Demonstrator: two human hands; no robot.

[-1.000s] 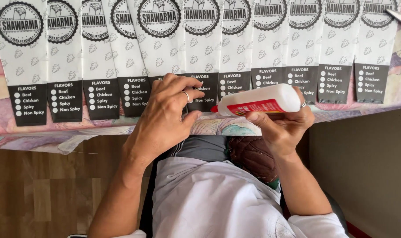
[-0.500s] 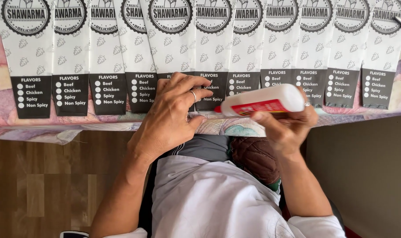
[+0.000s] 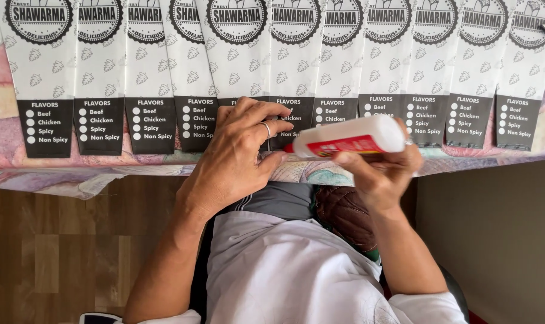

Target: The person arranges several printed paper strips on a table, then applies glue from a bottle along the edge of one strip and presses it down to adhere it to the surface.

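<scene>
My right hand [image 3: 377, 171] grips a white glue bottle [image 3: 350, 137] with a red label, held sideways with its red tip pointing left. The tip sits at the lower edge of a paper sleeve, right by the fingers of my left hand [image 3: 239, 147]. That hand lies flat, fingers spread, pressing on the black bottom panel of a sleeve [image 3: 293, 120] in the middle of the row. A ring shows on one finger. Several white printed paper sleeves [image 3: 152, 78] with black bottom panels lie overlapping side by side across the table.
The sleeves rest on a table covered with a pastel patterned cloth [image 3: 20, 159], whose edge runs across the view. Below it are a wooden floor [image 3: 62, 252], my white shirt [image 3: 284, 270] and a grey wall or panel [image 3: 494, 234] at right.
The view has shifted so the row of sleeves sits slightly further right. The glue bottle's tip has come closer to my left hand's fingers. Both hands stay on the same spot.
</scene>
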